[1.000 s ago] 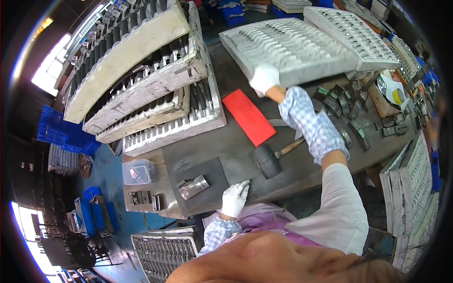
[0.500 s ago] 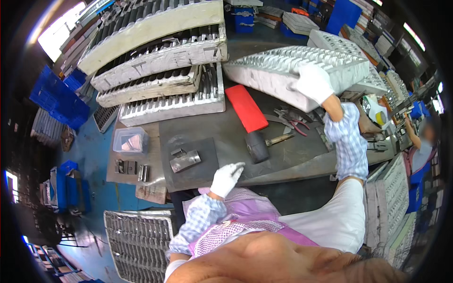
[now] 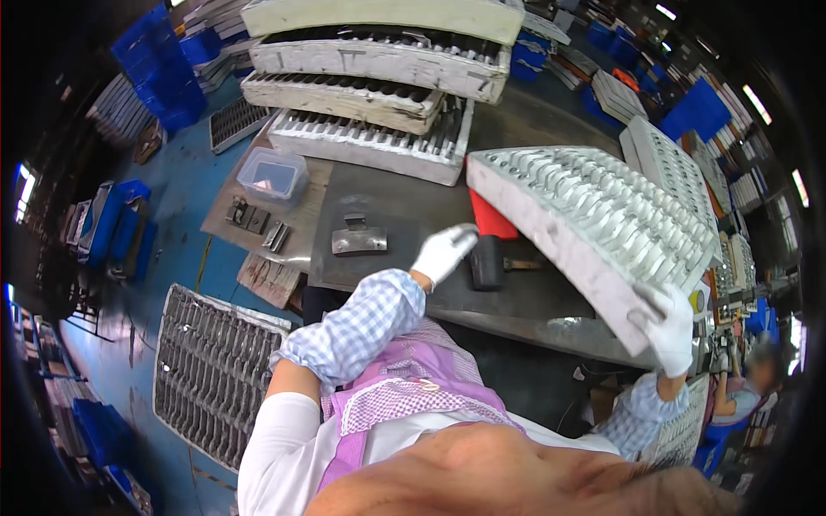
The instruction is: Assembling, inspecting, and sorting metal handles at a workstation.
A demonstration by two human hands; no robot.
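Note:
My right hand, in a white glove, grips the near right corner of a white foam tray that holds rows of curved silvery metal parts. The tray slants over the right of the worktable and covers part of a red block. My left hand, gloved too, is held over the table with its fingers stretched out and nothing visible in it. Its fingertips are close beside the black head of a mallet; the handle runs partly under the tray. Left of that hand lies a curved metal piece.
Stacked foam trays of metal parts stand at the table's back. A clear plastic box and small metal blocks sit at the left. Another parts tray is lower left. A co-worker is at the far right.
My right hand has pulled the tray nearer and turned it, so it now covers the pliers and part of the red block. My left hand has come up beside the mallet. The view has shifted.

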